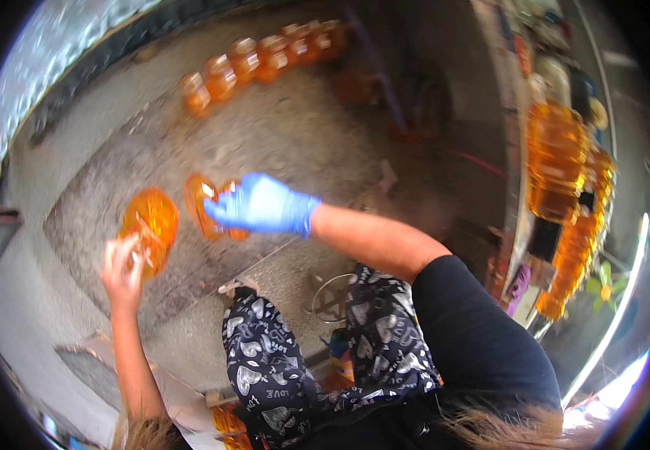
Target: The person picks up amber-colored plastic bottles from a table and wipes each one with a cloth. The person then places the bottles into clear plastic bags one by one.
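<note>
My left hand (124,269), bare, is closed around the lower end of a large clear bottle of orange liquid (153,222) above the floor mat. To its right, my right hand (263,203), in a blue glove, has its fingers on small orange-filled containers; one container (202,205) shows just left of the fingertips, and another (236,232) is partly hidden beneath the glove. Motion blur hides the exact grip of the right hand.
A row of several orange-filled jars (244,61) stands along the far side of the mat (280,124). At the right, large orange-filled bottles (558,157) stand on a shelf. A round metal ring (333,298) lies between my legs.
</note>
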